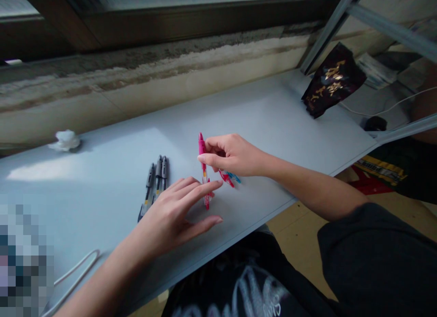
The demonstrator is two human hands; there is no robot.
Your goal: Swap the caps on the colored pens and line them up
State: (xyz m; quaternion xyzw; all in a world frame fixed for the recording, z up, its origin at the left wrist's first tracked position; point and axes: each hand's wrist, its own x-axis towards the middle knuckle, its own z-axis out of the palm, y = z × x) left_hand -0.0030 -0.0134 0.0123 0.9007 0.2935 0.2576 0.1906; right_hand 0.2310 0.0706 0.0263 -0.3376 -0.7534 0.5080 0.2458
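Observation:
A pink pen [202, 148] is pinched near its grip end between the thumb and fingers of my right hand [229, 154]. Its tip end points toward the wall and its clip end toward me. Beside the pen's lower end is my left hand [184, 207], fingers stretched and thumb apart; I cannot tell whether the index finger touches the pen. Under my right hand a red pen [227, 179] and a blue pen [234, 176] lie partly hidden. Several black pens [158, 171] lie side by side left of centre, their lower ends partly covered by my left hand.
The white tabletop [112, 171] runs along a wall below a window. A crumpled white tissue [65, 140] lies at the back left. A dark bag with gold lettering [332, 80] stands at the far right by a metal frame [331, 28]. A white cable [77, 269] lies at the front left.

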